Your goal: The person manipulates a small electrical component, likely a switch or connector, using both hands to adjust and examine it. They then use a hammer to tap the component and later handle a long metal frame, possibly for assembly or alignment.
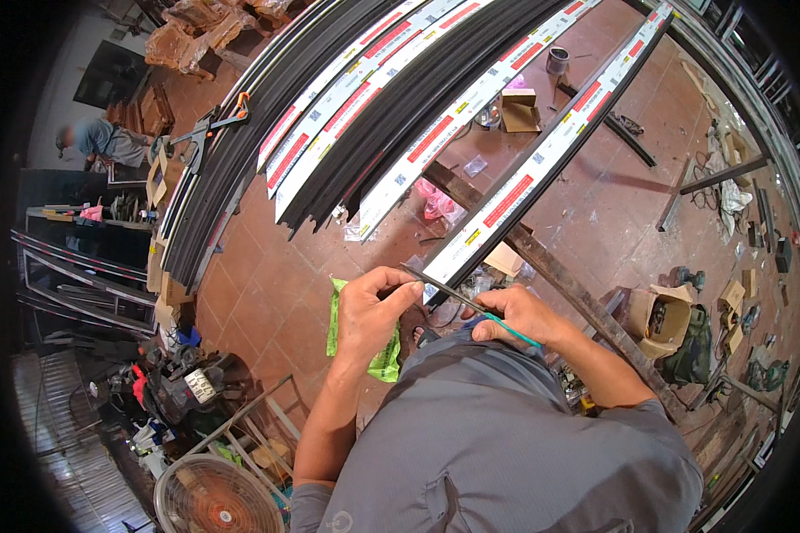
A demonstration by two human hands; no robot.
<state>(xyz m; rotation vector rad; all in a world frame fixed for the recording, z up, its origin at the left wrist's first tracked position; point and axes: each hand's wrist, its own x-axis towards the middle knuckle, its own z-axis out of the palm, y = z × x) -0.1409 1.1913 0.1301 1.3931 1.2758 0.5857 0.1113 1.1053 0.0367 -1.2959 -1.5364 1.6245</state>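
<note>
My left hand (372, 306) is closed, its thumb and forefinger pinching a slim dark strip (453, 293) near its far end. My right hand (516, 315) is closed at the other end, around a slim tool with a teal handle (511, 330). Whether the dark strip is part of that tool or a separate piece, I cannot tell. Both hands are in front of my waist, at the near end of a long profile bar (498, 206) covered in white and red film. That bar slants away to the upper right.
More film-covered profiles (436, 138) and black bars (364, 133) lie side by side ahead. A dark beam (578, 298) crosses beneath. Cardboard box (662, 320) at right, fan (218, 497) and motorbike (191, 382) at lower left. Another person (107, 140) sits at far left.
</note>
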